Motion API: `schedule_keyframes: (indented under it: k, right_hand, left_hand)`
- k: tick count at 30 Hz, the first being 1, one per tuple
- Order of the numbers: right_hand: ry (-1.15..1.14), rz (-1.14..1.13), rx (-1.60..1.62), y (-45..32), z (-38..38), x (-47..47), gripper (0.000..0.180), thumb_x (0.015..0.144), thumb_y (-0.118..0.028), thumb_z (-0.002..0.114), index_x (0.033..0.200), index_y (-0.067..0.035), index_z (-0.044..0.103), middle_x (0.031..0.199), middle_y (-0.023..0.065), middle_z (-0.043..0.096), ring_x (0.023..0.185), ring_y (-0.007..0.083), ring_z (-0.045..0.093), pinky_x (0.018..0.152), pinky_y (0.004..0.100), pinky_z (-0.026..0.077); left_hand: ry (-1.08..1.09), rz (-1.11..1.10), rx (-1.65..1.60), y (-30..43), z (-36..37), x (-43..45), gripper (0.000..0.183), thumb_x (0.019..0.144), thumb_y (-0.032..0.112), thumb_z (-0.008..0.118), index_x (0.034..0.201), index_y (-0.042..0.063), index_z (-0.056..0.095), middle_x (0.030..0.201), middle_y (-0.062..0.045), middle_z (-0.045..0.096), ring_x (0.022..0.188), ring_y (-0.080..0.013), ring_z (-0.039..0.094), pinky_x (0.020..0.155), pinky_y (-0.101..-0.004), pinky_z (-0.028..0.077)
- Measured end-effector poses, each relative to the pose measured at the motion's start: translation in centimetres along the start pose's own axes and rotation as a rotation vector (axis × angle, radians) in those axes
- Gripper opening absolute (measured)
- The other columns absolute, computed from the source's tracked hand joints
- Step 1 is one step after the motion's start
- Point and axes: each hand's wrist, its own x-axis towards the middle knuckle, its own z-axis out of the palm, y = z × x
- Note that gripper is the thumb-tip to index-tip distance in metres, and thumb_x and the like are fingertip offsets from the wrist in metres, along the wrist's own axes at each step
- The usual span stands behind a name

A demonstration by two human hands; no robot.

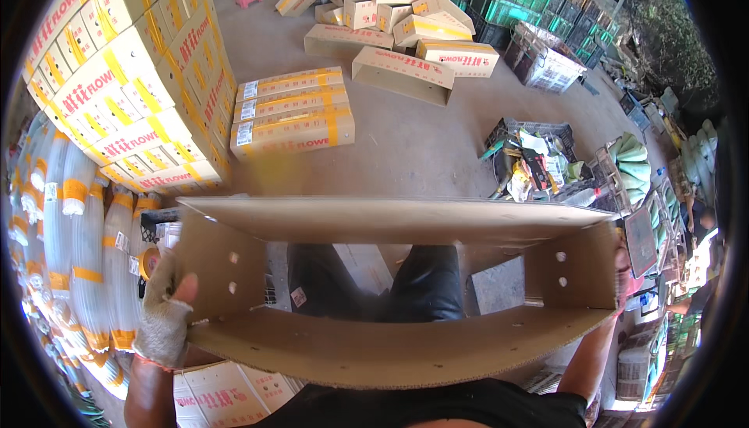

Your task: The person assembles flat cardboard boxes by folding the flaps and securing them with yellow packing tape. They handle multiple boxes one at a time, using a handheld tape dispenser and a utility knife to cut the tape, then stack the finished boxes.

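A long cardboard carton sleeve is held up before my body, and my legs show through its open middle. Its two end walls each have a pair of round holes. My left hand, in a knitted glove with the thumb tip bare, grips the left end. At the right end is my right hand, mostly hidden behind the carton wall; a bit of pink shows there. Flat cardboard with red print lies below my left forearm.
Stacked taped flower cartons rise at left, above wrapped clear plastic bundles. Three taped cartons lie ahead, with a pile of open cartons beyond. A black crate of litter stands right. Another person is at the far right.
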Motion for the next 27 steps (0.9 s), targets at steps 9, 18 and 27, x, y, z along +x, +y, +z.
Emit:
schedule_keyframes:
  k: [9, 18, 27]
  right_hand:
    - [-0.013, 0.224, -0.705, 3.1, 2.4, 3.4, 0.017, 0.078, -0.016, 0.074, 0.081, -0.012, 0.057, 0.071, -0.0028, 0.055, 0.072, 0.0106, 0.055, 0.067, 0.0280, 0.049]
    - [-1.283, 0.600, -1.612, -1.4, 15.0, 3.6, 0.076, 0.075, -0.062, 0.069, 0.129, -0.009, 0.060, 0.133, 0.0163, 0.054, 0.121, 0.0332, 0.054, 0.102, 0.0405, 0.045]
    - [-0.644, 0.651, -0.996, 3.8, 8.0, 0.8, 0.040, 0.074, -0.041, 0.081, 0.089, -0.006, 0.070, 0.072, 0.0104, 0.067, 0.069, 0.0274, 0.066, 0.067, 0.0356, 0.052]
  left_hand:
    - [-0.050, -0.073, 0.471, 0.0, -1.0, 1.4, 0.012, 0.078, 0.002, 0.060, 0.076, 0.008, 0.051, 0.074, 0.002, 0.049, 0.070, -0.0071, 0.048, 0.063, -0.0228, 0.041]
    - [-1.280, -0.196, 1.024, 6.0, 6.9, 4.3, 0.054, 0.087, 0.051, 0.059, 0.111, 0.002, 0.064, 0.111, -0.020, 0.066, 0.108, -0.0380, 0.062, 0.092, -0.0432, 0.048]
    - [-1.256, -0.006, 1.379, 2.3, 10.1, 7.4, 0.058, 0.086, 0.062, 0.058, 0.102, 0.008, 0.069, 0.092, -0.016, 0.069, 0.090, -0.0348, 0.067, 0.078, -0.0427, 0.052]
